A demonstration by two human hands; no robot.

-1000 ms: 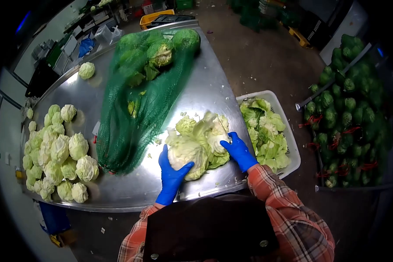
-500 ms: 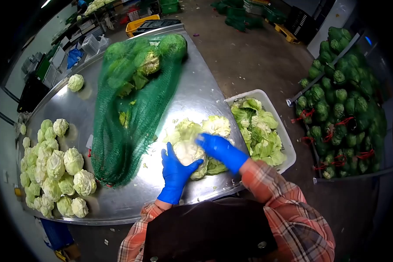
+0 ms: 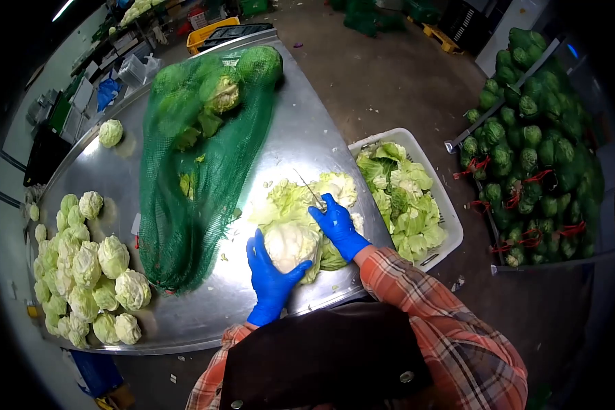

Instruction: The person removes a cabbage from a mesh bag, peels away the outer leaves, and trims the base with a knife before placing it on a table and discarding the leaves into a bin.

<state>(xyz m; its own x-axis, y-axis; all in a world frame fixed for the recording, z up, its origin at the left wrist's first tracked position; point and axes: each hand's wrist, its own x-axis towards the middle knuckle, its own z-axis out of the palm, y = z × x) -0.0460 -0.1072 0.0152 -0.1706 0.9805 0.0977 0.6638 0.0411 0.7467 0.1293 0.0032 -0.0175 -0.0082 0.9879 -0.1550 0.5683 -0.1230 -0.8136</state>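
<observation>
Your left hand [image 3: 270, 277], in a blue glove, is cupped around the near side of the cabbage head [image 3: 292, 244], fingers spread and pressed against its pale surface, holding it down on the steel table [image 3: 321, 137]. Your right hand [image 3: 336, 222], also gloved in blue, is closed around the handle of a knife [image 3: 309, 188], whose thin blade points up and away from the cabbage head over the loose leaves [image 3: 287, 198] that lie just behind it. The cabbage head itself sits near the table's front edge, close to your apron, with those cut-off leaves touching it on the far and right sides. Just to the right of the cabbage head, past the table's edge, a white crate [image 3: 453, 219] holds a heap of green outer leaves. To the left of the cabbage head lies a green net sack [image 3: 191, 184], stretched away across the table with a few untrimmed cabbages bulging at its far end. Further left of the cabbage head, well apart from it, a pile of trimmed heads [image 3: 82, 266] rests near the table's left rim. Far to the right of the cabbage head, beyond the crate, more netted green cabbages [image 3: 533, 137] are stacked in a bin.
</observation>
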